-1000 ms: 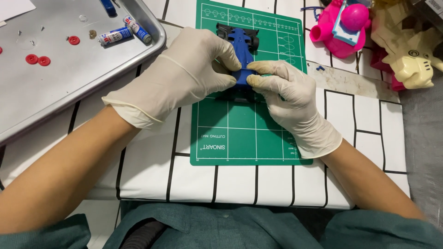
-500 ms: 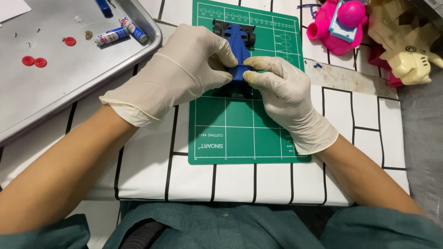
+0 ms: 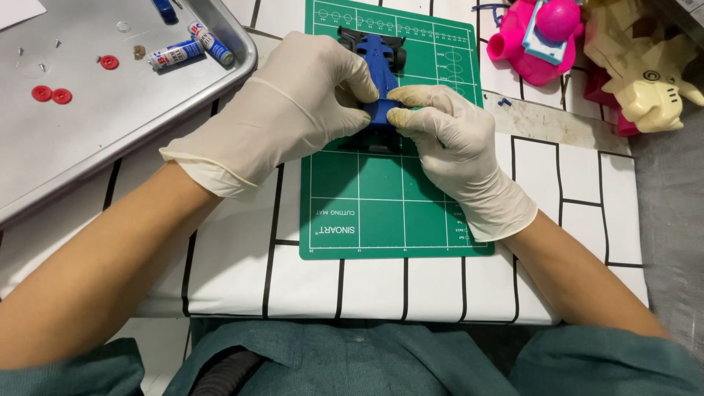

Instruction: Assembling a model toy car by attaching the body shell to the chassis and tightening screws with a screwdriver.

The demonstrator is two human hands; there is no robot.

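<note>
A blue toy race car (image 3: 380, 60) with black wheels lies on a green cutting mat (image 3: 381, 213), nose pointing away from me. My left hand (image 3: 286, 110), in a white glove, grips the car's near end from the left. My right hand (image 3: 455, 150), also gloved, pinches the same end from the right with thumb and fingertips. The rear of the car is hidden under my fingers.
A metal tray (image 3: 110, 139) at the upper left holds two batteries (image 3: 191, 45), red round buttons (image 3: 51, 94) and small screws. A pink toy (image 3: 535, 37) and a cream plastic toy (image 3: 645, 73) sit at the upper right. A white cloth with black lines (image 3: 235, 271) covers the table.
Both hands stay on the blue car; they and the car sit slightly higher and further left in the view than a second ago.
</note>
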